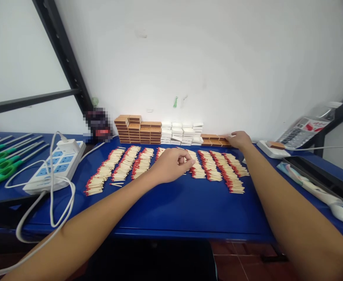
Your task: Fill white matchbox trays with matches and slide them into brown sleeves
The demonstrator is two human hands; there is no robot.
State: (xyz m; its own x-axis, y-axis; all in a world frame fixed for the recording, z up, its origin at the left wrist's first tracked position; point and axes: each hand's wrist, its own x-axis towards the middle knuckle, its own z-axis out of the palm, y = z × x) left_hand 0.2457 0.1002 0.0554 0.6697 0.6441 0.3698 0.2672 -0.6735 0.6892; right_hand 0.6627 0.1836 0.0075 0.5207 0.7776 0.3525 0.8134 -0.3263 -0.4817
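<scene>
Several rows of red-tipped matches (pixel 124 164) lie side by side on the blue table (pixel 174 207). My left hand (pixel 171 164) hovers over the middle rows, fingers curled in a pinch on what look like a few matches. My right hand (pixel 238 139) reaches to the back wall and rests on a low stack of brown matchbox sleeves (pixel 214 139), fingers closed over one. Taller brown sleeves (pixel 138 129) and white inner trays (pixel 181 133) are stacked along the wall.
A white power strip (pixel 56 166) with looping cables sits at the left, beside green-handled lighters (pixel 4 160). A plastic bottle (pixel 309 127), a small white box (pixel 272 149) and a dark tray (pixel 318 175) lie at the right.
</scene>
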